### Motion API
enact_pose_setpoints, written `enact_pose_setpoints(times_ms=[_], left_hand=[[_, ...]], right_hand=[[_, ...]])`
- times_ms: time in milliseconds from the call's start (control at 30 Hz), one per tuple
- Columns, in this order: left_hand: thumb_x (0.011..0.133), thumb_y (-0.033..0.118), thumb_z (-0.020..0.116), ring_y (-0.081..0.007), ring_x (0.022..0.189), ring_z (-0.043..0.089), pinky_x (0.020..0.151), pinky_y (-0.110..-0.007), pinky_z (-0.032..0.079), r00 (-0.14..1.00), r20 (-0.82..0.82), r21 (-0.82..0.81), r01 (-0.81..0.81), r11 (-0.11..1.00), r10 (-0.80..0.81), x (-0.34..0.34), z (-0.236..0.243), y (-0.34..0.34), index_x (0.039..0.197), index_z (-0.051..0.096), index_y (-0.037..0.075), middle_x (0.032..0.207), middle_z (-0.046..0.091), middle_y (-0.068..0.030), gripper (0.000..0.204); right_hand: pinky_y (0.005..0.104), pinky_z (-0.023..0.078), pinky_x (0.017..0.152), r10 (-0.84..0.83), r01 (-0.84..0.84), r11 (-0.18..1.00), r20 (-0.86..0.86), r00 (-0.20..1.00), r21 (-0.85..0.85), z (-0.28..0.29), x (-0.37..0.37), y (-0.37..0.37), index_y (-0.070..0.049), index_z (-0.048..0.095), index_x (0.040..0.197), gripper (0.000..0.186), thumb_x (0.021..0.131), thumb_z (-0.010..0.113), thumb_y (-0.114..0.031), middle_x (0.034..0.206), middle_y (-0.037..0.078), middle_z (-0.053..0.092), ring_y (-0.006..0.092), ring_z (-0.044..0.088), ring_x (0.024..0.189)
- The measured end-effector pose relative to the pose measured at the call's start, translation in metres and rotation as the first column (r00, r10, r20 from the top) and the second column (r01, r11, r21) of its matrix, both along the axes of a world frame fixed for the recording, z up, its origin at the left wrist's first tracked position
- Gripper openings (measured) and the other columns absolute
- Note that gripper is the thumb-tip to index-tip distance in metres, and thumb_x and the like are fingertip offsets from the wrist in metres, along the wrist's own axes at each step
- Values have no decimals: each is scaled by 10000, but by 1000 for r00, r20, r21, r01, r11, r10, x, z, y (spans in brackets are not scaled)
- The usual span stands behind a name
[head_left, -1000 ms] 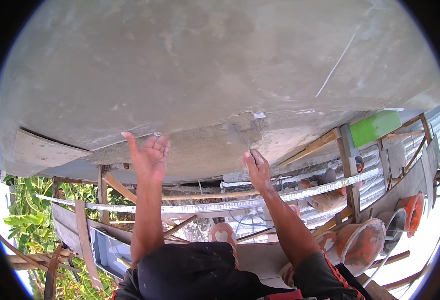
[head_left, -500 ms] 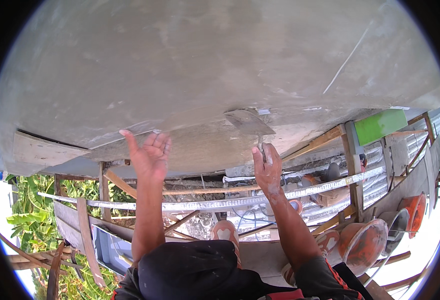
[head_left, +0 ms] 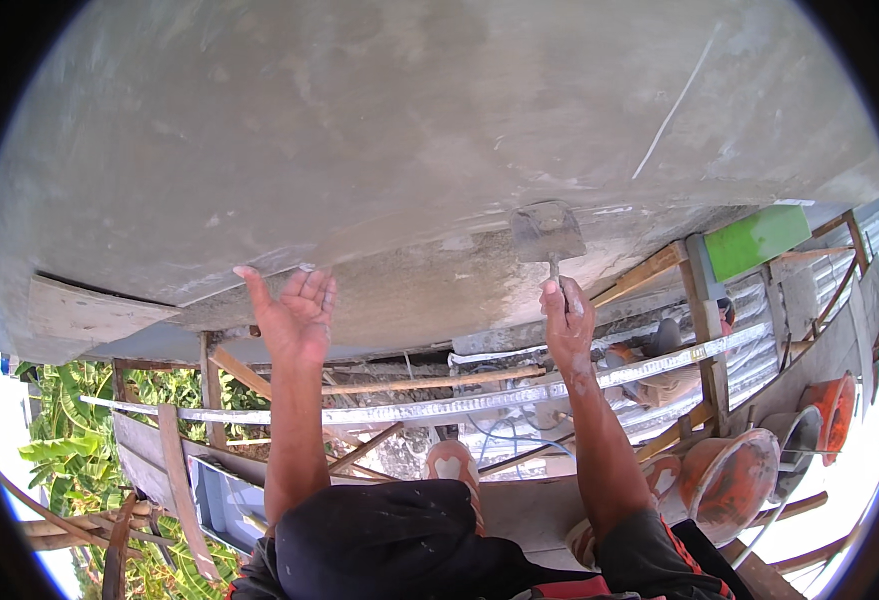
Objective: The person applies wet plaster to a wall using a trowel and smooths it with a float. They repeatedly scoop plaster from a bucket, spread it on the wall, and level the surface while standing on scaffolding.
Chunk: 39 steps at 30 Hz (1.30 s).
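My right hand grips the handle of a plastering trowel, its cement-smeared blade lying against the lower band of the grey plastered surface. Spread and palm up, my left hand is raised at the lower edge of the smooth plaster, by a thin straight strip there. Whether its fingertips touch that edge I cannot tell. The band between my hands looks rougher and lighter than the plaster above. Farther left a flat board rests against the surface.
I stand on scaffold planks. A long metal straightedge spans in front of me. Wooden posts and a green panel are at right, above mortar-stained buckets. Another person is below; a blue-grey tray lies left.
My right hand has carried the trowel to the right, and its blade has turned so the handle points more straight down. My left hand stays nearly in place.
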<state>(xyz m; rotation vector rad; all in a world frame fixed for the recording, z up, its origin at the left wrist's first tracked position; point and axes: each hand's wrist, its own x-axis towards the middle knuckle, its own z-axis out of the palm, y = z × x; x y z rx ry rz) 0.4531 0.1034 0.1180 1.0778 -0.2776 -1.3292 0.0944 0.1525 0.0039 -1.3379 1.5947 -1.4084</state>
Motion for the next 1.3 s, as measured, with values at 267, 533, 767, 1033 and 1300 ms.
enact_pose_setpoints(times_ms=[267,533,767,1033,1300], left_hand=[[784,911,659,-424,1515,368,1278,-487,326,1000,7,12,-17,1000,16,0,2,1,1619,143,-166,1633,299,-343,1457],[800,908,648,-422,1524,361,1287,-478,313,1000,0,9,-16,1000,16,-2,5,0,1631,127,-150,1651,276,-336,1443],[808,909,634,-422,1550,327,1298,-471,298,1000,9,21,-25,999,24,-3,6,0,1642,96,-141,1679,239,-333,1445],[819,907,623,-422,1584,269,1305,-482,280,1000,-2,-2,2,1000,-2,-4,5,-1,1646,79,-138,1698,194,-336,1440],[849,913,576,-443,1552,290,1309,-493,248,999,42,-2,-32,999,32,0,3,5,1587,151,-206,1628,257,-389,1407]], right_hand=[[423,485,677,-78,25,969,-212,974,-245,2,46,18,15,644,994,207,1043,685,-183,862,158,634,340,607,741],[464,494,689,-191,120,948,-225,955,-295,26,62,2,15,653,996,173,985,750,-127,907,192,642,397,626,781],[406,484,694,-366,368,924,36,930,-103,1,3,10,31,661,1044,324,1122,573,-271,850,144,627,279,610,752],[368,488,722,-20,22,1000,105,994,-17,-4,25,-3,8,643,1035,400,1132,535,-364,801,96,599,203,555,753],[409,466,663,-160,159,986,-19,987,-38,-11,49,41,13,613,962,281,1094,616,-236,807,157,596,289,560,697]])
